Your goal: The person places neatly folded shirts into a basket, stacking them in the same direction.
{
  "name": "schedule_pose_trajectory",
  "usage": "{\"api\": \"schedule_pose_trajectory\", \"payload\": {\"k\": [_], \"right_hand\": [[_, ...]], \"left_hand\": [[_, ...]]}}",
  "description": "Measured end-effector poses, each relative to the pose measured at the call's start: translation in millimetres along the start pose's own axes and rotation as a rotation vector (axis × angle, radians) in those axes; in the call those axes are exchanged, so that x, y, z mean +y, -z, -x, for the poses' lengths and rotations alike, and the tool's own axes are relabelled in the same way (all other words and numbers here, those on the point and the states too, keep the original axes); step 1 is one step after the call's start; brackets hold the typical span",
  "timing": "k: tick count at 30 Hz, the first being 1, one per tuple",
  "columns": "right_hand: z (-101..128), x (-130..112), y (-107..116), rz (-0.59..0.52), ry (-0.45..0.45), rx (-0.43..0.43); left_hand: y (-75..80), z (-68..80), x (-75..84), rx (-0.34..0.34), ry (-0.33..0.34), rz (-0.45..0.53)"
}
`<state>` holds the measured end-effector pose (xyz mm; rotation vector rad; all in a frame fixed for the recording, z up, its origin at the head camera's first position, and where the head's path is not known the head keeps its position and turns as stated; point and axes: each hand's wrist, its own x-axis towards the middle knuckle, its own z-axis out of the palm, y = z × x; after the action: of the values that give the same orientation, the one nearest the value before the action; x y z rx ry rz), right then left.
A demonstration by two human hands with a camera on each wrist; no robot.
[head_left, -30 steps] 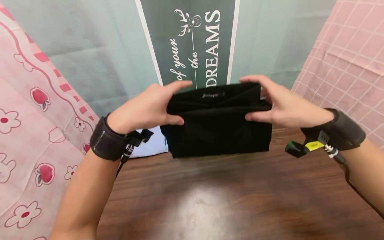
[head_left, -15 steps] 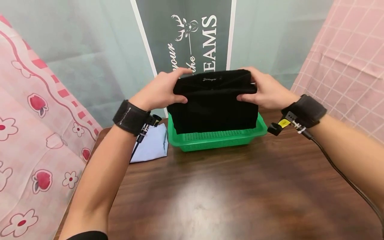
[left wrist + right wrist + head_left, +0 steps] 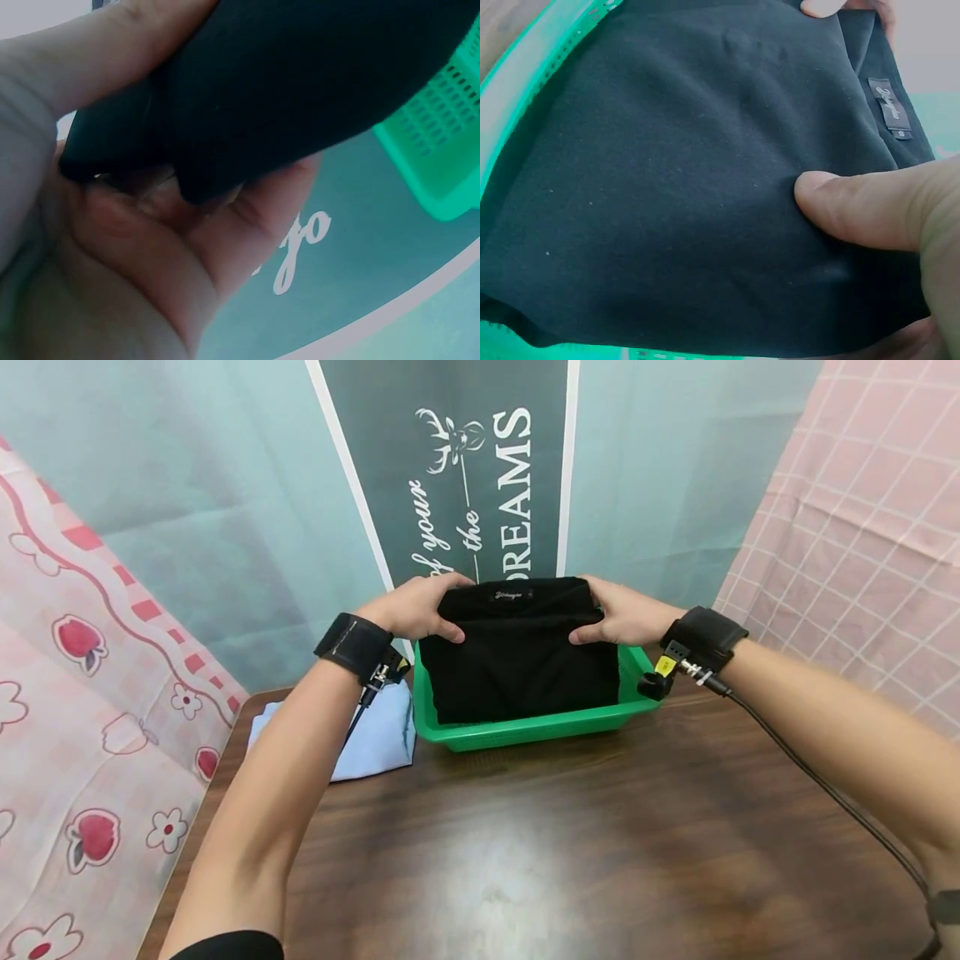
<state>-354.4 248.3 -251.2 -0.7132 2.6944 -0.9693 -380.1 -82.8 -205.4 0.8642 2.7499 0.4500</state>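
1. Folded black garment [image 3: 525,647] held upright over the green basket [image 3: 525,731] at the far side of the table [image 3: 600,843], lower edge already inside the rim.
2. Left hand [image 3: 412,608] and right hand [image 3: 618,614] each clamped on a top corner, thumb on the near face, fingers behind.
3. Risk: fold opening and slumping if one corner is released first; cause, uneven release.
4. Risk: hem draping over the basket's near wall; cause, garment nearly as wide as the basket.
5. Risk: left wrist cable dragging the light blue cloth [image 3: 375,735] lying just left of the basket.
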Motion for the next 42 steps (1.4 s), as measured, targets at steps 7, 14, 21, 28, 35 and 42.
{"api": "schedule_pose_trajectory", "payload": {"k": [7, 14, 21, 28, 35, 42], "right_hand": [[-13.0, 15.8, -12.0, -0.097, -0.034, -0.079], [-19.7, 25.7, -19.9, -0.066, -0.072, -0.124], [-27.8, 32.6, -25.4, 0.045, -0.084, -0.098], [-34.1, 36.4, -28.1, 0.158, -0.115, -0.093], [-43.7, 38.7, -34.7, 0.281, -0.165, -0.14], [-54.0, 45.4, -42.8, 0.392, -0.21, -0.219]], "left_hand": [[-14.9, -16.6, -11.1, -0.087, 0.045, 0.007], [-31.5, -33.1, -21.0, -0.144, 0.091, -0.034], [-46.3, -44.8, -26.5, -0.17, 0.129, -0.1], [-55.3, -58.5, -26.7, -0.182, 0.131, -0.159], [-67.3, -71.5, -25.7, -0.209, 0.119, -0.205], [-77.2, -79.1, -20.0, -0.23, 0.152, -0.263]]}}
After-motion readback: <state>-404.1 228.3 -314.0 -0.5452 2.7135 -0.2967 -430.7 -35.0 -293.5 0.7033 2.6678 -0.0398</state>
